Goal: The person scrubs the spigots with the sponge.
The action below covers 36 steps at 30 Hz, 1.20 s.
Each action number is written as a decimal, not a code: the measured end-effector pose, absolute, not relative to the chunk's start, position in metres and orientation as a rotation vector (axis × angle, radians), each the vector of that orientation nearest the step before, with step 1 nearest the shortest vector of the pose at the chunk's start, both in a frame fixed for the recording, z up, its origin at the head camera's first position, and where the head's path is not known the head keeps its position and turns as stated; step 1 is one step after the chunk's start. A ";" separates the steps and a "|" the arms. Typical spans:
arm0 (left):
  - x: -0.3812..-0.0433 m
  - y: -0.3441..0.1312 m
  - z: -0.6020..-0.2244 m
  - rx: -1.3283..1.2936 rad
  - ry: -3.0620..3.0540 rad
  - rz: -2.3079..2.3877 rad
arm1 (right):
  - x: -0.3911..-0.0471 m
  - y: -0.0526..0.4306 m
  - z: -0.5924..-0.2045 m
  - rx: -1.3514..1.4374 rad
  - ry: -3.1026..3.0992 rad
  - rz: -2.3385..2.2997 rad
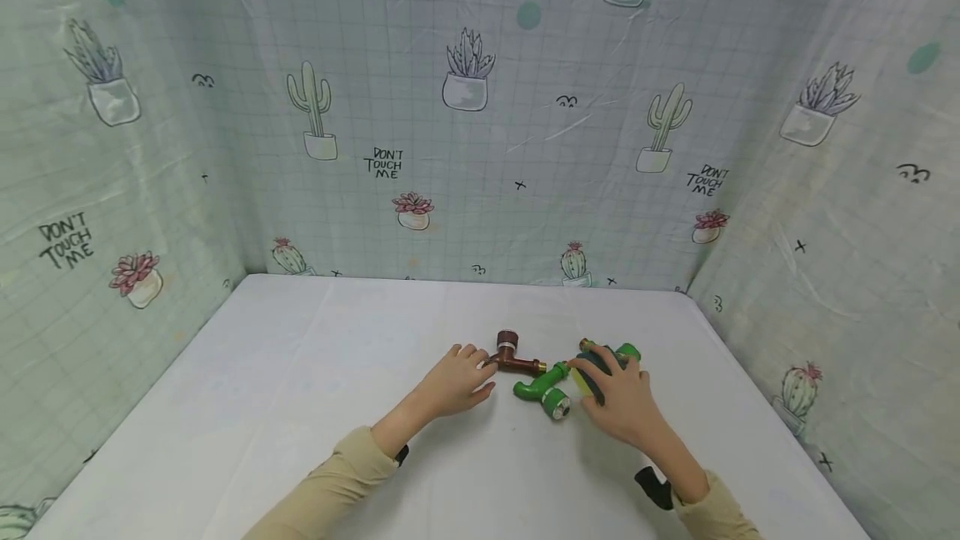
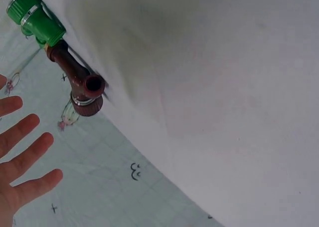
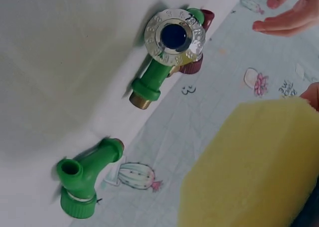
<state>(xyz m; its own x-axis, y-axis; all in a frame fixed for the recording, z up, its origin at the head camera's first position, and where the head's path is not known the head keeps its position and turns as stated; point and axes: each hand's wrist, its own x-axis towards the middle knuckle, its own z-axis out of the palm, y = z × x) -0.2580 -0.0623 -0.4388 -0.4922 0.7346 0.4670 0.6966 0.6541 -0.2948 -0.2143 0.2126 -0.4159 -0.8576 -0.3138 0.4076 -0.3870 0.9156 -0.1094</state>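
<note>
In the head view my right hand [image 1: 624, 400] grips a sponge [image 3: 254, 162], yellow on one face and dark on the other. It is held above the white table. Partly behind that hand lies a green tap [image 1: 628, 351]; all of its shape shows better in the right wrist view. Left of the sponge is another green tap [image 1: 536, 390] with a silver-faced knob [image 3: 174, 37]. A brown tap [image 1: 510, 363] with a brass threaded end lies beside it. My left hand [image 1: 456, 380] is nearest the brown tap, its fingers spread and holding nothing in the left wrist view.
The white table [image 1: 300, 407] carries the taps near its middle and right. Cloth [image 1: 480, 148] printed with cacti hangs behind the table and along both sides. Dark wrist straps [image 1: 654, 488] show near the sleeves.
</note>
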 end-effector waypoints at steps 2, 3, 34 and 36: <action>-0.260 -0.055 -0.443 -1.130 -2.325 0.125 | -0.214 0.216 -0.416 0.503 -2.673 0.262; -0.261 -0.052 -0.444 -1.136 -2.343 0.140 | -0.214 0.217 -0.415 0.502 -2.666 0.263; -0.267 0.031 -0.461 -1.204 -2.447 0.446 | -0.212 0.233 -0.415 0.405 -2.546 0.288; -0.266 0.032 -0.460 -1.199 -2.446 0.448 | -0.211 0.234 -0.416 0.403 -2.547 0.282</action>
